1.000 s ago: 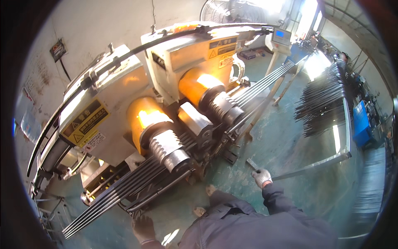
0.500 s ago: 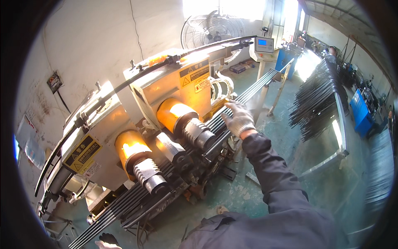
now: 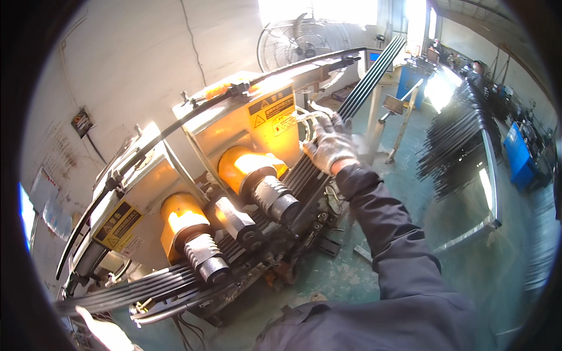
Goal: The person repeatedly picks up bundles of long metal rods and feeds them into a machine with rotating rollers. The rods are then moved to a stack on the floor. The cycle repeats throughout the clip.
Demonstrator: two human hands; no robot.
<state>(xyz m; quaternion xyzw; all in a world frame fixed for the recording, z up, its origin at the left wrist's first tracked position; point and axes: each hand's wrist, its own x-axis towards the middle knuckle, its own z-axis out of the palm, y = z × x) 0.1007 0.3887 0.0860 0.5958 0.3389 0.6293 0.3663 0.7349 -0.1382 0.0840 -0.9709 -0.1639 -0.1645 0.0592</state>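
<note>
Several long, dark metal rods [image 3: 140, 285] run side by side as a flat bundle through a yellow and grey machine [image 3: 234, 131]. My right hand [image 3: 331, 143], in a pale work glove with grey smudges, grips the bundle on the right of the machine, its fingers bent over the rods. Beyond it the rods rise at a slant above a stand. At the lower left my left hand [image 3: 108, 332] is at the other end of the bundle, washed out by glare. It holds the rods from the near side; most of its fingers are hidden.
Two ridged cylinders with yellow collars [image 3: 274, 196] stick out towards me. A bar stand [image 3: 404, 123], a large fan [image 3: 304, 44] and a control box [image 3: 374, 57] are beyond. Many dark rods [image 3: 453, 146] lie on a rack at right. Another person [image 3: 477, 69] is far back.
The rods have risen at both ends, off the stand at the right. My right hand has moved up and slightly left with them, and my left hand has moved up and left.
</note>
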